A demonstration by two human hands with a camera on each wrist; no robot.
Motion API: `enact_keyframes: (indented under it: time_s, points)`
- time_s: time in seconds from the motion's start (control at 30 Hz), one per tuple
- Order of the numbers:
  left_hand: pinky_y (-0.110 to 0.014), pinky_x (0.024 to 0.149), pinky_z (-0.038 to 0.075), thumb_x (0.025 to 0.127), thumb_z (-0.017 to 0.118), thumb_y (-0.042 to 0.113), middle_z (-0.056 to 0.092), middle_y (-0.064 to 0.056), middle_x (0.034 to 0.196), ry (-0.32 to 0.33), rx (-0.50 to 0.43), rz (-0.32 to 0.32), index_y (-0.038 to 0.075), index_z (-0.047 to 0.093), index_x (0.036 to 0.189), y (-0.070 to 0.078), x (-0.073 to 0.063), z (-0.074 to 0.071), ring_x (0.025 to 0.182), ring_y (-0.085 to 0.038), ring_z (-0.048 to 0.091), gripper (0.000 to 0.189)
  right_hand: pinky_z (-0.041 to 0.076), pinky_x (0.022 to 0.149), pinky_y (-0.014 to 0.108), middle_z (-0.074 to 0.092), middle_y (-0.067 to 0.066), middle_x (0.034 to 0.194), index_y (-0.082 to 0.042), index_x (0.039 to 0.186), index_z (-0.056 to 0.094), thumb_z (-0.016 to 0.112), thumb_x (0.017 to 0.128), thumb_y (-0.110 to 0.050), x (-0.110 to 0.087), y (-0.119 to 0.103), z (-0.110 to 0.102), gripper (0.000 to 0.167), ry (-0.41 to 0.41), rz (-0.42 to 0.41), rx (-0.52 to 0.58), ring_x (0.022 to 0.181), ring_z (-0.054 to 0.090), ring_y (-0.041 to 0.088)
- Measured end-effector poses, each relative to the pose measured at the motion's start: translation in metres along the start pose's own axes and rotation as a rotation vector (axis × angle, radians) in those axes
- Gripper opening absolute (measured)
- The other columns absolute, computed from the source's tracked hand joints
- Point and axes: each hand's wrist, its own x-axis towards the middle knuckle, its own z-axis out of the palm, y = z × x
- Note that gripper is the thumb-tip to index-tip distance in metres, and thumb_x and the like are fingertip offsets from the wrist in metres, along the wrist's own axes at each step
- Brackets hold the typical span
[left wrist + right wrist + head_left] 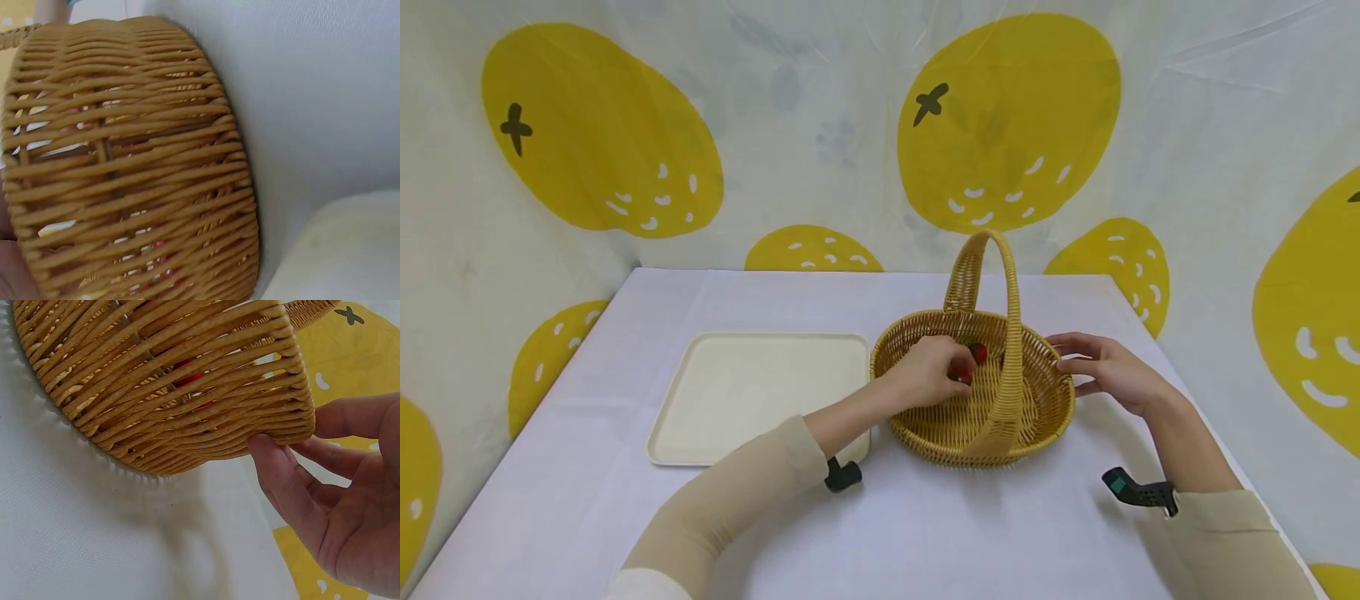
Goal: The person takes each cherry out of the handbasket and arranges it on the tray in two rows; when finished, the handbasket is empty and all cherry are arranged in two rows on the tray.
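A wicker basket (951,458) with a tall arched handle stands on the table. My left hand (928,371) reaches over its left rim, fingers curled down at a small red object (964,378) that shows between thumb and fingers. Another small red object (977,352), partly dark, lies just behind it in the basket; their kind is too small to tell. At the right end, my right hand (1112,371) holds the basket's rim, with fingers on both sides of it in the right wrist view. Through the weave in the left wrist view, only bits of red show.
Left of the basket lies a cream rectangular tray (767,396), close to the basket's side. A white cloth (925,533) covers the table. Behind it hangs a curtain (820,125) printed with yellow fruit.
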Motion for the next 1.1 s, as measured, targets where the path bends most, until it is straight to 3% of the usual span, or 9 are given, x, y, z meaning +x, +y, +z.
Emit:
enact_keyframes:
  time_s: [0.17,0.33,0.53,0.7,0.87,1.1]
  points:
    - [-0.021,0.076,0.048,0.090,0.082,0.016,0.068,-0.001,0.097,0.066,-0.099,0.011,0.005,0.077,0.110,-0.002,-0.008,-0.012,0.089,-0.012,0.061,0.023,0.059,0.081,0.042,0.047,0.029,0.145,0.007,0.150,0.040,0.057,0.106,-0.014,0.000,0.000,0.001,0.052,0.004,-0.002,-0.004,0.107,0.063,0.013]
    - [-0.023,0.075,0.047,0.089,0.084,0.017,0.066,0.000,0.096,0.163,-0.114,-0.014,0.008,0.078,0.111,-0.003,-0.014,-0.023,0.086,-0.011,0.058,0.024,0.059,0.081,0.042,0.046,0.030,0.145,0.007,0.150,0.040,0.057,0.106,-0.014,0.000,0.001,0.001,0.052,0.009,-0.002,-0.006,0.107,0.062,0.012]
    - [-0.027,0.082,0.051,0.090,0.082,0.015,0.069,-0.001,0.107,0.234,-0.172,-0.028,0.007,0.078,0.114,-0.008,-0.025,-0.032,0.096,-0.015,0.062,0.025,0.060,0.081,0.042,0.046,0.030,0.145,0.008,0.150,0.040,0.057,0.106,-0.014,-0.001,0.003,0.001,0.052,0.008,-0.003,0.002,0.107,0.063,0.012]
    - [-0.025,0.084,0.052,0.089,0.083,0.015,0.069,-0.002,0.107,0.315,-0.212,-0.041,0.007,0.078,0.114,-0.016,-0.035,-0.038,0.099,-0.016,0.063,0.026,0.060,0.080,0.042,0.047,0.030,0.144,0.008,0.149,0.040,0.057,0.105,-0.014,-0.001,0.002,0.001,0.052,0.008,-0.008,-0.001,0.106,0.063,0.012]
    - [-0.020,0.081,0.055,0.087,0.084,0.010,0.067,-0.003,0.105,0.373,-0.318,-0.053,0.004,0.077,0.113,-0.022,-0.042,-0.043,0.098,-0.015,0.066,0.027,0.060,0.080,0.042,0.047,0.029,0.143,0.007,0.149,0.041,0.057,0.106,-0.014,-0.001,0.002,0.000,0.051,0.015,-0.004,-0.006,0.106,0.063,0.011]
    - [-0.023,0.080,0.058,0.086,0.083,0.004,0.068,-0.006,0.109,0.436,-0.466,-0.071,-0.001,0.074,0.114,-0.030,-0.055,-0.048,0.096,-0.019,0.068,0.030,0.059,0.081,0.042,0.046,0.030,0.145,0.007,0.150,0.040,0.056,0.106,-0.013,0.000,0.003,0.001,0.052,0.012,0.000,0.006,0.107,0.063,0.011]
